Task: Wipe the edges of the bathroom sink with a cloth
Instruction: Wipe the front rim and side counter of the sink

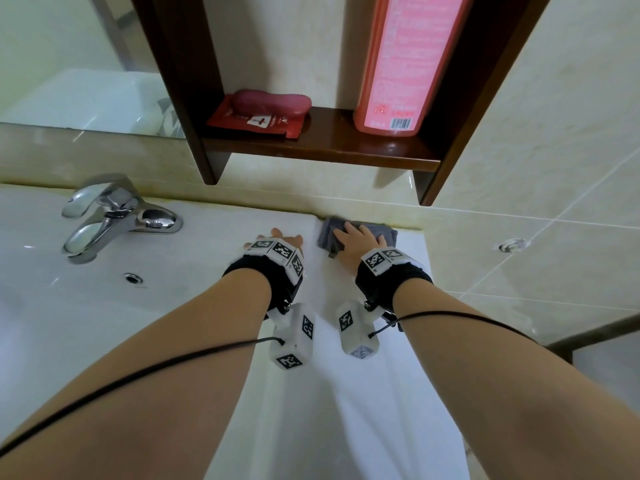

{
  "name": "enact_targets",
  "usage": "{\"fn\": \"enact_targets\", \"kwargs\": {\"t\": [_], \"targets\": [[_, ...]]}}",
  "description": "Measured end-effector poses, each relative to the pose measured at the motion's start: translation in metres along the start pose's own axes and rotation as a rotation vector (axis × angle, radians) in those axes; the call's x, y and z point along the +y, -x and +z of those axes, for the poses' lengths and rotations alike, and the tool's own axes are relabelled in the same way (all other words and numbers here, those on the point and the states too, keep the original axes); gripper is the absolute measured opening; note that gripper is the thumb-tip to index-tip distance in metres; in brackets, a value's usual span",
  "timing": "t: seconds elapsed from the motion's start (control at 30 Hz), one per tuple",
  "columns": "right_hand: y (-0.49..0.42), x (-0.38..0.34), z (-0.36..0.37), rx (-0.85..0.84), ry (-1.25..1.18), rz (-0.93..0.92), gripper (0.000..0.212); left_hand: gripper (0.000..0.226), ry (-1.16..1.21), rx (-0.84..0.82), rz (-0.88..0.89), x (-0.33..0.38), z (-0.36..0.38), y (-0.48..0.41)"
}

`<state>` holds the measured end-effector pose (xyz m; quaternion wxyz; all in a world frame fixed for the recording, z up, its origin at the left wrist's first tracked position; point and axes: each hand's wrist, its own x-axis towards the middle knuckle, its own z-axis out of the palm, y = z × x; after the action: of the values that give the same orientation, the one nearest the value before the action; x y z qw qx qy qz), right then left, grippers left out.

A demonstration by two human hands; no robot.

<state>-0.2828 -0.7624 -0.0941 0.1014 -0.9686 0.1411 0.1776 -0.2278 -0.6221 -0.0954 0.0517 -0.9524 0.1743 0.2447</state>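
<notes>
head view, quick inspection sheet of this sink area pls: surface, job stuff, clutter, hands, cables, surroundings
surface: white sink top, its back ledge running along the tiled wall.
job's things: grey cloth, bunched at the back right corner of the ledge.
clutter: nothing seen on the sink top.
hands: right hand presses flat on the cloth; left hand rests on the ledge beside it, holding nothing, mostly hidden by its marker band.
cables: left-arm cable and right-arm cable, black, run along the forearms to the wrist units.
surroundings: chrome faucet; mirror; dark wood shelf with soap bar and pink bottle.
</notes>
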Motion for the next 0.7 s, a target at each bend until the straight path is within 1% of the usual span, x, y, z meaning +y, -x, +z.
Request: {"fn": "enact_targets", "kwargs": {"t": [0.2, 0.33, 0.4, 0.5, 0.6, 0.63, 0.7], "targets": [[-0.010, -0.008, 0.004, -0.075, 0.122, -0.100, 0.051, 0.066, -0.016, -0.008, 0.008, -0.002, 0.006, -0.005], [-0.006, 0.003, 0.005, -0.056, 0.129, -0.116, 0.052, 0.076, -0.086, -0.041, 0.006, -0.001, 0.006, -0.005], [-0.002, 0.017, 0.005, -0.020, 0.081, -0.096, 0.049, 0.078, -0.080, -0.034, 0.017, -0.004, 0.007, -0.007], [0.008, 0.041, 0.007, 0.038, 0.043, 0.032, 0.046, 0.075, -0.079, -0.012, 0.026, -0.005, 0.011, -0.007], [0.010, 0.049, 0.008, 0.032, -0.008, 0.086, 0.047, 0.078, -0.064, -0.014, 0.018, -0.004, 0.011, -0.007], [0.007, 0.047, 0.007, 0.009, 0.014, 0.066, 0.047, 0.080, -0.055, -0.021, 0.017, -0.004, 0.010, -0.007], [-0.001, 0.038, 0.007, -0.034, 0.128, -0.037, 0.052, 0.084, -0.046, -0.027, 0.008, -0.002, 0.010, -0.006]]}}
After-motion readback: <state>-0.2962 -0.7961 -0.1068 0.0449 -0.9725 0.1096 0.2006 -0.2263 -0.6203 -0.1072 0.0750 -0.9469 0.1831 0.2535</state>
